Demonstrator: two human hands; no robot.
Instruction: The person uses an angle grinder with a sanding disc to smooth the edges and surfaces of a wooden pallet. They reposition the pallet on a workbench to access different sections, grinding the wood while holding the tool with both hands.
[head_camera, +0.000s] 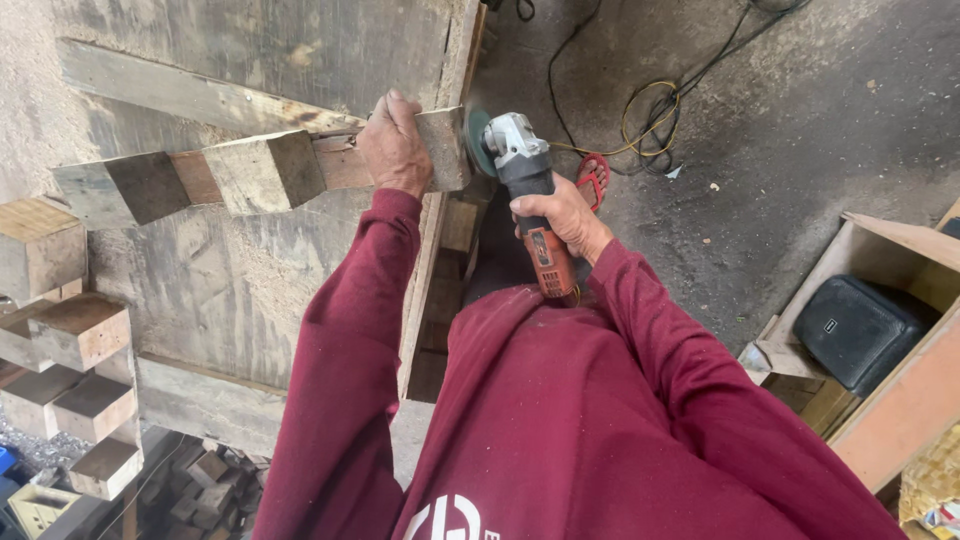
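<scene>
Your left hand (393, 148) curls its fingers over the wood block (443, 148); your right hand (562, 215) wraps the grinder (525, 175), fingers closed.

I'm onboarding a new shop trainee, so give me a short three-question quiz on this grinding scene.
1. True or false: the right hand holds the angle grinder by its body.
2. What does the left hand grip? A) wooden block B) yellow cable C) black case
3. Fill in: the grinder's disc sits at the block's ____ face.

Key: 1 true; 2 A, the wooden block on the workbench; 3 end.
</scene>
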